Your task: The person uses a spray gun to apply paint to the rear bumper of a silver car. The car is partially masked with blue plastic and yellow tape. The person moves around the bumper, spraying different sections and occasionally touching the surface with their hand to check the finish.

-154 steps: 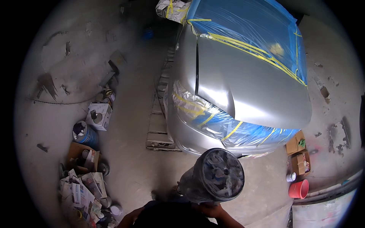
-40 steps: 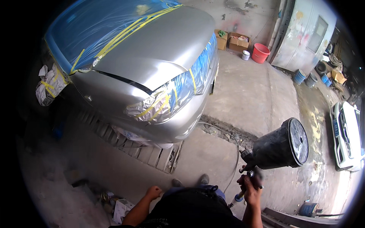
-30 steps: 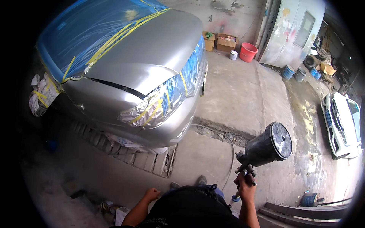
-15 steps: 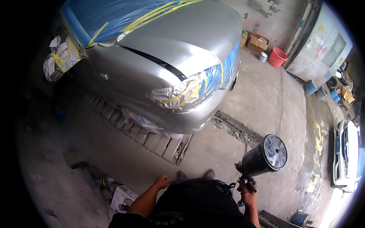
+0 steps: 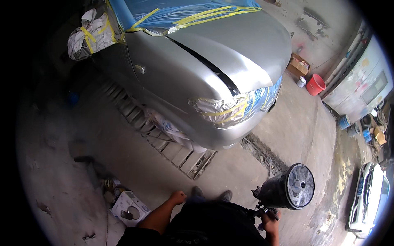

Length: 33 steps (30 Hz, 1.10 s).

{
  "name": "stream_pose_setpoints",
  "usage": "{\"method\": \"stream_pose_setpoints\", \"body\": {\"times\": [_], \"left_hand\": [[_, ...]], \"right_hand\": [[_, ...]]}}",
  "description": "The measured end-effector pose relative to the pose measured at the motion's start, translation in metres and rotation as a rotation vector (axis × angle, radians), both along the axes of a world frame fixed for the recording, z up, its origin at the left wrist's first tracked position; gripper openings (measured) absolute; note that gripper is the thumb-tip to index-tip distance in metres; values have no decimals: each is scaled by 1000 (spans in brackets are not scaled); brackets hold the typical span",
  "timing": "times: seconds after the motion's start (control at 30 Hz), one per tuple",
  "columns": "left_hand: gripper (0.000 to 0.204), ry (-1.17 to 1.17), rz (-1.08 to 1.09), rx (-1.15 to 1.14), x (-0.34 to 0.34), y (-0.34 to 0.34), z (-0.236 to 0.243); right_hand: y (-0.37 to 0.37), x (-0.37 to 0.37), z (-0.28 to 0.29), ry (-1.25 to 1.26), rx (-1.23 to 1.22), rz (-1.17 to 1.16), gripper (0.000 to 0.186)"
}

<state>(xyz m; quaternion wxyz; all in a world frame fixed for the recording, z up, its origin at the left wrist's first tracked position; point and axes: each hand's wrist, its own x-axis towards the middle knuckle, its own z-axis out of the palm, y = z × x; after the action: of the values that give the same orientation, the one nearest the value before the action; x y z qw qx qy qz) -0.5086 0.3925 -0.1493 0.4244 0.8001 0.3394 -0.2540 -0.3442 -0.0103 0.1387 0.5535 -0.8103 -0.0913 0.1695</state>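
Observation:
My right hand (image 5: 270, 224) grips a spray gun (image 5: 269, 211) at the lower right, close to my body. A large black paint cup (image 5: 283, 189) with a smeared round lid sits on the gun, tilted over to the right. My left hand (image 5: 178, 197) hangs beside my body with its fingers curled in and nothing visible in them. Ahead stands a silver car (image 5: 172, 78), out of reach of both hands. Masking film and yellow tape cover its headlight (image 5: 221, 111), its side mirror (image 5: 92, 37) and its windscreen (image 5: 152, 16).
A slatted floor grate (image 5: 180, 156) runs beside and under the car. Left of me lie a white box (image 5: 129, 209) and several cans (image 5: 111, 184). Far right are a red bucket (image 5: 315, 85), a cardboard box (image 5: 298, 65), a door (image 5: 365, 82) and a white car (image 5: 369, 199).
My view has shifted, so the silver car now appears farther right and a little lower. The spray gun stays in my right hand; my left hand remains curled at my side.

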Motion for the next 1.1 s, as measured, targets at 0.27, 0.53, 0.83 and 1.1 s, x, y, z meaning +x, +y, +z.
{"method": "stream_pose_setpoints", "body": {"times": [0.27, 0.53, 0.83, 1.1], "left_hand": [[29, 68, -47, -12, -1, 13, 1], [28, 29, 80, -19, -7, 27, -8], [47, -542, 173, 193, 154, 52, 102], [61, -1105, 247, 490, 285, 68, 241]], "right_hand": [[46, 7, 58, 60, 149, -185, 20], [68, 8, 78, -143, 106, -156, 30], [107, -14, 105, 109, 217, -257, 10], [83, -26, 81, -96, -74, -9, 10]]}}
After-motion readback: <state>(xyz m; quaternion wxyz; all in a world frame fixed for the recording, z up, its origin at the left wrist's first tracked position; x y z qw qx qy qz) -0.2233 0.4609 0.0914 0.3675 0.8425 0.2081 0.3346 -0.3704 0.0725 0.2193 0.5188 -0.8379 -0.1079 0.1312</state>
